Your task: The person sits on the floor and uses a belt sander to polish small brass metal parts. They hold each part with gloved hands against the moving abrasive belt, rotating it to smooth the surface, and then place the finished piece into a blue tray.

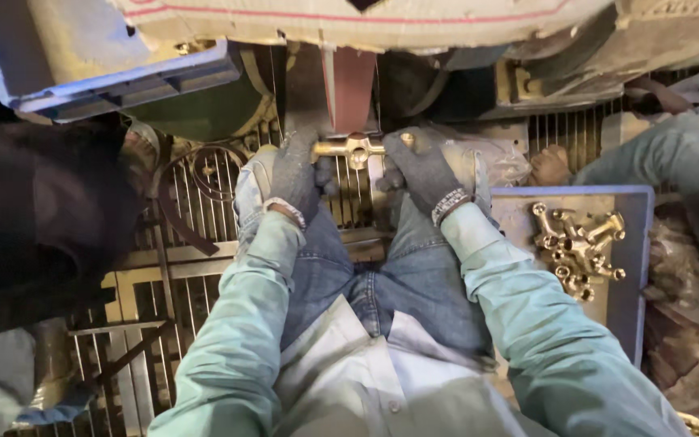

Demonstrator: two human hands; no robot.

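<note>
Both gloved hands, left hand [291, 171] and right hand [421, 170], fingers clamped on a brass fitting [355, 150] pressed at the sanding belt [352, 89]; belt could likely snatch it or abrade glove fingertips, grip sits so near
</note>
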